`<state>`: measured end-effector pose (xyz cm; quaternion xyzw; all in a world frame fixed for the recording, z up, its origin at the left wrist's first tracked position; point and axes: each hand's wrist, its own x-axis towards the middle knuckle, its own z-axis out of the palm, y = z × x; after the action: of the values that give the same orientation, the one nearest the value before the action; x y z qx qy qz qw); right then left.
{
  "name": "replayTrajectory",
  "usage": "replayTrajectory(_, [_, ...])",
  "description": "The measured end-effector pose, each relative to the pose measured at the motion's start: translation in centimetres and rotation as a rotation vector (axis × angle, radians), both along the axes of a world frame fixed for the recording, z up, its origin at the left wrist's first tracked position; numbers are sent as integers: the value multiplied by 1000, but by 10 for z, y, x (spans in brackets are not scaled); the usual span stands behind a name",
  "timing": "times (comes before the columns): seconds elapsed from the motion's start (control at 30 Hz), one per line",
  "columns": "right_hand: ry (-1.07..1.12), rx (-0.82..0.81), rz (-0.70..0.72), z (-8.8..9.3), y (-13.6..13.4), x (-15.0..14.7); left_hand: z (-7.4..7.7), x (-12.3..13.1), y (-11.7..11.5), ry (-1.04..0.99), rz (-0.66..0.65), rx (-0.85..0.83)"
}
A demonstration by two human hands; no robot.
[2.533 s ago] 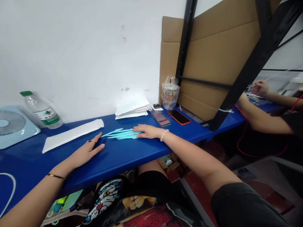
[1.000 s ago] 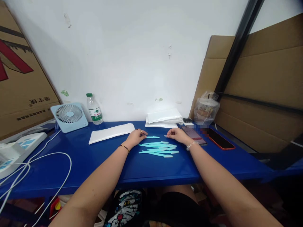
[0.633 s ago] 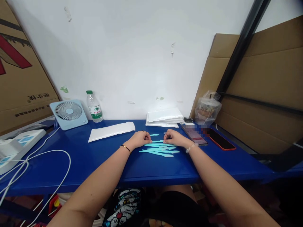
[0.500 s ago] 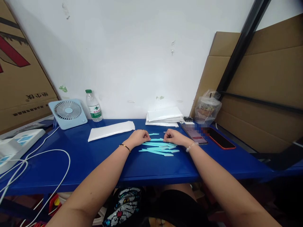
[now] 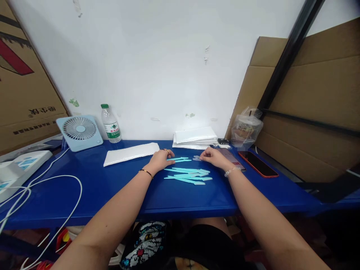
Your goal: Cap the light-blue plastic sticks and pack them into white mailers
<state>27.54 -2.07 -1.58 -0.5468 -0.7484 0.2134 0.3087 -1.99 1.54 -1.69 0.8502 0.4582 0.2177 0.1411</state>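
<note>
A: Site type?
B: Makeshift workshop, most likely. Blue worktop (image 5: 180,198) set against a scuffed white wall (image 5: 146,67); black metal upright (image 5: 288,52); cardboard (image 5: 317,101) standing at both ends.
A: Could it be an office?
B: Cannot exclude: power strip (image 5: 26,163), desk fan (image 5: 80,129) and phone (image 5: 260,164) would suit either.

A white wall (image 5: 140,67) (scuffed) rises behind the blue table (image 5: 182,197).

Slim turquoise plastic sticks (image 5: 187,175) are tipped paler; the flat, glossy tabletop (image 5: 185,200) is coloured deep blue; the brown cardboard panel (image 5: 30,90) is printed in red and black.
</note>
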Motion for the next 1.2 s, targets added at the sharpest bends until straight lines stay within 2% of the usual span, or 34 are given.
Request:
replayTrajectory(0.07, [-10,-58,69,5,-6,4,2,2,-5,-24,-48,6])
replayTrajectory(0.17, [-61,-180,204,8,-14,7,4,6,-12,-24,-188,-88])
replayTrajectory(0.23, [-93,-216,242,9,-17,7,3,9,-15,-11,-241,-155])
replayTrajectory(0.4, [-134,-238,249,11,-21,4,0,9,-16,-12,-233,-219])
replayTrajectory(0.57, [-89,-219,215,11,-21,7,8,2,-20,-18,-293,-330])
replayTrajectory(0.63, [-21,-213,208,11,-19,5,11,3,-22,-56,-278,-284])
replayTrajectory(0.77, [109,-187,225,12,-18,-6,10,11,-23,-92,-227,-72])
replayTrajectory(0.83, [154,-183,237,13,-18,-11,9,14,-21,-42,-241,-47])
replayTrajectory(0.9, [174,-186,227,13,-16,-12,7,13,-17,-2,-202,-56])
replayTrajectory(1.0, [166,-165,159,9,-10,-6,4,5,-8,30,-102,-42])
replayTrajectory(1.1, [84,-68,41,5,-6,0,-1,-2,-1,67,-70,32])
replayTrajectory(1.2, [11,-7,63,2,-8,-2,-6,-2,3,99,-57,64])
